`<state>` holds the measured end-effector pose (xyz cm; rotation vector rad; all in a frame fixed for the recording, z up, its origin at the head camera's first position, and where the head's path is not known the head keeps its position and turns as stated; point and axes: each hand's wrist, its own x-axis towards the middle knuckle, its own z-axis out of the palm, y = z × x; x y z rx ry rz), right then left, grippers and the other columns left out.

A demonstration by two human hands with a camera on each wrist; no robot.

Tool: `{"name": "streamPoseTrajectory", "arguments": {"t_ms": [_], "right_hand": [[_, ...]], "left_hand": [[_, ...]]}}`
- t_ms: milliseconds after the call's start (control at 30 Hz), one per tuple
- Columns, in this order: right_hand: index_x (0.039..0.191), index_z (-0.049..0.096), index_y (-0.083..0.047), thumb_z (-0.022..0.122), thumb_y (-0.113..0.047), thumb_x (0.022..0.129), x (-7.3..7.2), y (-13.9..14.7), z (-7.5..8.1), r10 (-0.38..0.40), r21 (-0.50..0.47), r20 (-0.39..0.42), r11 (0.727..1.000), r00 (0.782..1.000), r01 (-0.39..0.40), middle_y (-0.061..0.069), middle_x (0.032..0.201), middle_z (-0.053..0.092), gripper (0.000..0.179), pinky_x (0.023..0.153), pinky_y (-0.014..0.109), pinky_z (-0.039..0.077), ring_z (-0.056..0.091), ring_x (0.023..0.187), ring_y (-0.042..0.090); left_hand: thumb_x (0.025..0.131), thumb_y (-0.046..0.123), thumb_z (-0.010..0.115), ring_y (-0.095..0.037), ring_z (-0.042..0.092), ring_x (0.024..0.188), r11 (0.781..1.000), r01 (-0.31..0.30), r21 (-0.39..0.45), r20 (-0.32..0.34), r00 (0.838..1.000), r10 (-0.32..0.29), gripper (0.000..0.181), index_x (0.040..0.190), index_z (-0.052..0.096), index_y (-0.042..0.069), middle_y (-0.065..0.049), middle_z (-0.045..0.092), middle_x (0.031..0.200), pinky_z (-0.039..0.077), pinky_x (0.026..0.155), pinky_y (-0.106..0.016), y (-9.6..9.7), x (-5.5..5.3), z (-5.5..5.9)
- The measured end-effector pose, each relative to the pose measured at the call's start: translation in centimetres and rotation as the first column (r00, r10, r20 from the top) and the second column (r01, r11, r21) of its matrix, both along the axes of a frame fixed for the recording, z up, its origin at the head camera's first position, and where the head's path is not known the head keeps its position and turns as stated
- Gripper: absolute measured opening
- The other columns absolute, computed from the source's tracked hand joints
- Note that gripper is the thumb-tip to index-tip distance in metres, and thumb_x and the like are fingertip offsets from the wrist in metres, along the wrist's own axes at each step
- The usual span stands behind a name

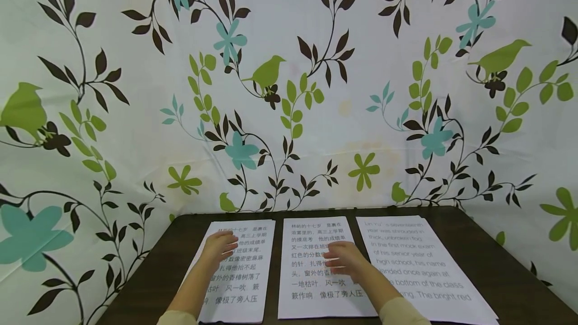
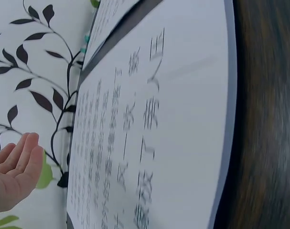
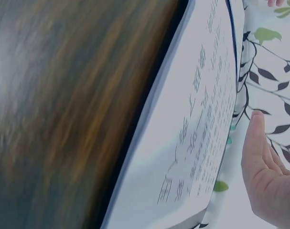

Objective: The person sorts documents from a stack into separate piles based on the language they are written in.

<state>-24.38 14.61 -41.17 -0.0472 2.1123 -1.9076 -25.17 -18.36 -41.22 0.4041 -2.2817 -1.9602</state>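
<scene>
My left hand (image 1: 220, 247) hovers over the left stack of paper (image 1: 244, 285), which is printed with Chinese text. Its fingers (image 2: 21, 155) are loosely extended and hold nothing in the left wrist view. Over the middle stack of paper (image 1: 311, 275), also in Chinese print, is my right hand (image 1: 344, 259), palm turned inward. In the right wrist view the fingers (image 3: 255, 138) of that hand are relaxed, with nothing in them. Each hand overlaps some lines of print in the head view. The two hands are apart and face each other.
A third stack of paper (image 1: 420, 270), printed in English, lies to the right of the middle one. All rest side by side on a dark wooden table (image 1: 144, 280). Behind it hangs a white cloth (image 1: 289, 114) patterned with leaves, flowers and birds.
</scene>
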Motion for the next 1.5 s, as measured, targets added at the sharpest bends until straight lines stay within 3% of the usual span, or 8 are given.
{"name": "streamPoseTrajectory", "arguments": {"t_ms": [200, 400, 700, 800, 1100, 1367, 1500], "right_hand": [[0.119, 0.037, 0.014, 0.046, -0.015, 0.086, -0.2, 1.0, -0.1, -0.057, 0.03, -0.017, 0.998, 0.998, 0.058, 0.021, 0.095, 0.057, 0.045, 0.067, 0.035, 0.048, 0.059, 0.079, 0.029], [0.118, 0.037, 0.014, 0.045, -0.014, 0.087, -0.6, 2.2, -0.3, -0.105, 0.062, -0.009, 0.992, 0.994, 0.106, 0.02, 0.093, 0.057, 0.043, 0.066, 0.036, 0.048, 0.058, 0.076, 0.026], [0.117, 0.037, 0.015, 0.044, -0.013, 0.086, -0.6, 4.0, -0.3, -0.161, 0.12, -0.028, 0.979, 0.987, 0.163, 0.024, 0.095, 0.055, 0.043, 0.069, 0.037, 0.047, 0.056, 0.079, 0.027], [0.117, 0.038, 0.016, 0.045, -0.013, 0.085, -0.5, 4.6, -0.5, -0.177, 0.163, -0.034, 0.97, 0.984, 0.18, 0.026, 0.099, 0.052, 0.043, 0.072, 0.039, 0.046, 0.054, 0.085, 0.031], [0.117, 0.039, 0.014, 0.043, -0.015, 0.084, -0.3, 5.7, -1.0, -0.225, 0.268, -0.023, 0.937, 0.974, 0.223, 0.029, 0.111, 0.043, 0.044, 0.077, 0.045, 0.041, 0.041, 0.102, 0.042], [0.116, 0.04, 0.013, 0.044, -0.017, 0.084, -0.3, 5.4, -0.9, -0.242, 0.286, -0.012, 0.929, 0.97, 0.235, 0.028, 0.108, 0.045, 0.044, 0.074, 0.044, 0.041, 0.043, 0.099, 0.04], [0.114, 0.044, 0.011, 0.046, -0.018, 0.084, -1.1, 5.4, -1.9, -0.255, 0.305, -0.016, 0.92, 0.967, 0.248, 0.024, 0.104, 0.049, 0.042, 0.064, 0.037, 0.042, 0.047, 0.094, 0.035]], "left_hand": [[0.083, 0.014, 0.054, -0.031, 0.055, 0.092, 0.999, 0.014, 0.038, 0.031, 0.999, -0.015, 0.045, 0.12, 0.04, -0.007, -0.022, 0.052, 0.106, 0.04, 0.081, -0.045, 1.8, -0.7, -0.7], [0.082, 0.008, 0.052, -0.037, 0.052, 0.095, 0.99, 0.11, 0.089, 0.004, 0.994, -0.111, 0.046, 0.119, 0.037, -0.014, -0.026, 0.052, 0.105, 0.041, 0.08, -0.045, 4.9, 0.4, 0.2], [0.08, 0.005, 0.052, -0.041, 0.047, 0.099, 0.968, 0.217, 0.125, -0.005, 0.976, -0.218, 0.047, 0.118, 0.036, -0.017, -0.03, 0.049, 0.106, 0.04, 0.081, -0.046, 8.9, 0.1, -0.6], [0.079, 0.005, 0.052, -0.042, 0.047, 0.099, 0.969, 0.229, 0.098, -0.007, 0.973, -0.229, 0.045, 0.116, 0.038, -0.017, -0.03, 0.049, 0.106, 0.041, 0.079, -0.046, 10.0, 0.0, -0.7], [0.077, 0.007, 0.055, -0.041, 0.044, 0.1, 0.976, 0.215, 0.019, 0.068, 0.974, -0.216, 0.045, 0.115, 0.042, -0.013, -0.025, 0.048, 0.107, 0.04, 0.078, -0.045, 12.4, -0.3, -1.1], [0.075, 0.007, 0.056, -0.043, 0.04, 0.105, 0.985, 0.173, -0.026, 0.086, 0.982, -0.17, 0.041, 0.11, 0.046, -0.013, -0.028, 0.046, 0.112, 0.036, 0.08, -0.049, 12.8, 0.1, -1.3], [0.075, 0.007, 0.055, -0.043, 0.041, 0.104, 0.984, 0.178, 0.002, 0.092, 0.98, -0.177, 0.042, 0.11, 0.047, -0.013, -0.027, 0.047, 0.11, 0.035, 0.082, -0.05, 12.6, 0.4, -1.3]]}}
